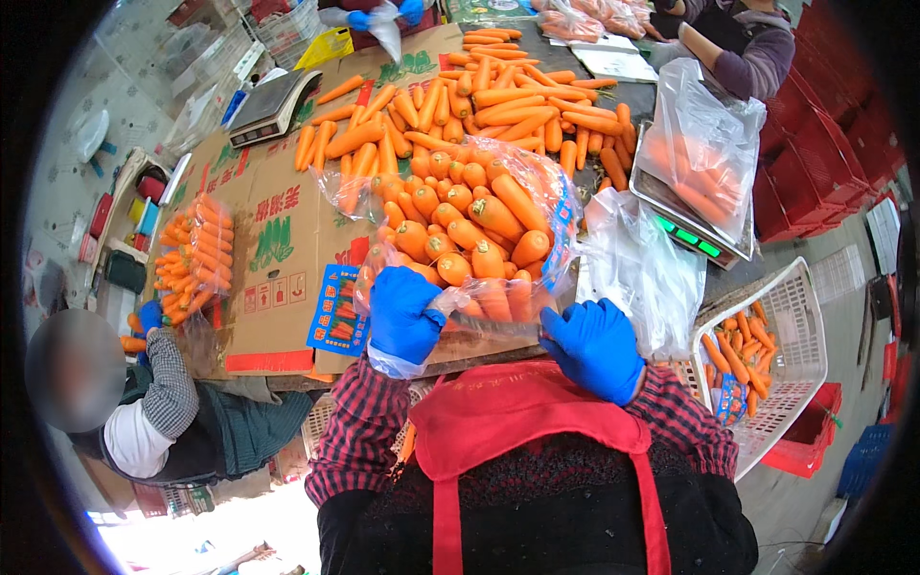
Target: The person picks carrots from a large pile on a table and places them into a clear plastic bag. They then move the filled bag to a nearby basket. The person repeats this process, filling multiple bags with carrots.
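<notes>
A large clear plastic bag full of carrots [460, 223] lies on the table right in front of me, its mouth towards me. My left hand [406, 314], in a blue glove, is closed on the gathered plastic at the bag's near left edge. At the near right edge my right hand [595, 349], also gloved in blue, is closed on the rim of the same bag. The plastic is stretched between both hands. Behind the bag spreads a heap of loose carrots [510, 100]. A blue printed card [336, 310] with a carrot picture lies left of my left hand.
Right of the bag lie empty clear plastic bags [643, 266] and a digital scale [726, 251] bearing a bag of carrots [701, 165]. A white plastic basket [801, 316] stands at the right. A co-worker's gloved hand [150, 316] touches bagged carrots [198, 251] at left. Another scale [269, 104] stands behind.
</notes>
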`<state>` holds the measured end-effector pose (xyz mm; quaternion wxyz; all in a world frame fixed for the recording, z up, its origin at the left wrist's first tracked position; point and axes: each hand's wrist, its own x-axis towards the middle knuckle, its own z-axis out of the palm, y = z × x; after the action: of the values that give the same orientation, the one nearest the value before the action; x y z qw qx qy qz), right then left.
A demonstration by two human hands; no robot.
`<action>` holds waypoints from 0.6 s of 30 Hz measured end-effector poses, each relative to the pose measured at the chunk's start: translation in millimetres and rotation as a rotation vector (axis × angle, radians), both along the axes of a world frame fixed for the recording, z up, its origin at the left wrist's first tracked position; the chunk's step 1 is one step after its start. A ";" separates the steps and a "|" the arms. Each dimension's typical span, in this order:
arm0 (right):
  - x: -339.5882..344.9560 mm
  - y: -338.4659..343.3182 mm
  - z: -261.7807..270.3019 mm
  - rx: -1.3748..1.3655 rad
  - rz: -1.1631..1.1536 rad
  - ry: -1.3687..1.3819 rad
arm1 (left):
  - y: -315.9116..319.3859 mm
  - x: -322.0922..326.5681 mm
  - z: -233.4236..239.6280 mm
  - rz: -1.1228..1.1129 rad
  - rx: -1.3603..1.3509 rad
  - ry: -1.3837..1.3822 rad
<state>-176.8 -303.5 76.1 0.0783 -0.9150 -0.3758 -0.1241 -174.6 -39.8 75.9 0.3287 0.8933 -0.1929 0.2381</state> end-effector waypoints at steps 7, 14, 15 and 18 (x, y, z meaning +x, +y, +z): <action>25.2 47.4 -14.3 0.321 -0.178 0.057 | 2.9 -12.1 -11.1 0.031 -0.194 0.046; 61.9 10.6 -45.1 0.810 -0.342 -0.164 | 34.1 -30.2 -17.4 0.014 -0.418 0.136; 91.0 -19.5 -44.3 1.042 -0.527 -0.141 | 44.0 -37.8 -21.7 0.030 -0.549 0.175; 96.5 -32.0 11.9 1.338 -0.493 0.323 | 77.3 -47.5 -4.0 0.257 -1.203 0.190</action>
<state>-80.3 -335.6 88.0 0.6447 -0.7364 0.0138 -0.2046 -222.1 37.5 71.9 0.7590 0.5849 0.1144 0.2621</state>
